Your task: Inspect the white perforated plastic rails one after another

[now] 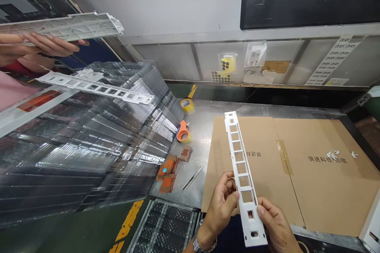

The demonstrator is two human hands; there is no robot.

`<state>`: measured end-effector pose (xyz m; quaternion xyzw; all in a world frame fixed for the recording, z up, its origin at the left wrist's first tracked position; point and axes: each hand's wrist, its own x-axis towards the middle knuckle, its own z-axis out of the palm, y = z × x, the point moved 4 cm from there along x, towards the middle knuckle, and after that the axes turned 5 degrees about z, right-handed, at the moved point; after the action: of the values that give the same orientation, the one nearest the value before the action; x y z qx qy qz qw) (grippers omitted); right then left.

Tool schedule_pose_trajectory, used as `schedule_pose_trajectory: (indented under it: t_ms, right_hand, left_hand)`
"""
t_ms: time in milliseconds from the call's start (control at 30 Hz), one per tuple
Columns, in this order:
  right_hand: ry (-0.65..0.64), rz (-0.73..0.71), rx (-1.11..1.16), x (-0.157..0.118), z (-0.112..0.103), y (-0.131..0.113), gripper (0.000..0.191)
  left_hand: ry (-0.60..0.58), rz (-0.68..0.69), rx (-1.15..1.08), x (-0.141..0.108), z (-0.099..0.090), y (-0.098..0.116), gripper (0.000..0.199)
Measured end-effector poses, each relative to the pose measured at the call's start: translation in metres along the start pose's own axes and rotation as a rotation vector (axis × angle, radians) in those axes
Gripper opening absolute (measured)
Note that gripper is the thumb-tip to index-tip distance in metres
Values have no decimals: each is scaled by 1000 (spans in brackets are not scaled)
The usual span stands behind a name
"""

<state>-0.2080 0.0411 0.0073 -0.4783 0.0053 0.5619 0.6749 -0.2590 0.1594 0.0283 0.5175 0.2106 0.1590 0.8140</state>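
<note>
Both hands pinch the white slotted plastic strip (pixel 244 174) at its near end, left hand (pixel 222 199) and right hand (pixel 274 221) closed on its edges, above the cardboard sheet's (pixel 320 189) near edge.

The white strip (pixel 244 174) held between the left hand (pixel 221 201) and right hand (pixel 274 223) is moulded plastic with a matt, smooth finish. Beneath both hands lies brown corrugated cardboard (pixel 311 178), matt and dry-looking. The bench top (pixel 202 126) beyond the left hand is bare metal, dull and lightly scuffed. Far left of the left hand, the stacked trays (pixel 89 146) are clear glossy plastic, strongly reflective. The tape roll (pixel 183 132) is glossy. The wristwatch (pixel 202 244) band is polished metal.
</note>
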Motion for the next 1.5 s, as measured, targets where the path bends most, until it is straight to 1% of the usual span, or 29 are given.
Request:
schedule_pose_trajectory:
  t_ms: [133,233,400,600,700,933,1100,1233,1333,1500]
  right_hand:
    - [11,-44,-90,1,-2,2,32]
    - [22,-64,-145,1,-3,3,32]
    - [13,-35,-122,3,-5,3,33]
    - [0,-24,-91,5,-6,2,33]
    - [-1,-18,-65,6,-5,1,33]
    - [3,-7,-43,7,-3,-1,33]
    - [2,11,-40,8,-3,1,33]
    - [11,7,-41,9,-4,2,34]
    - [7,-3,-51,8,-3,3,33]
    - [-1,-29,-94,10,-4,3,33]
  left_hand:
    - [29,-32,25,0,1,-1,31]
    - [28,-50,52,2,2,-1,33]
    - [4,-46,44,4,3,1,36]
    - [81,-72,28,4,-3,-6,39]
    - [80,-75,26,4,-5,-9,43]
    - [75,-80,-6,5,-7,-11,39]
    - [86,-83,-44,6,-4,-6,39]
    - [107,-63,-8,7,-2,-1,40]
    - [126,-39,0,7,-3,0,35]
    - [91,18,-44,6,-3,-2,33]
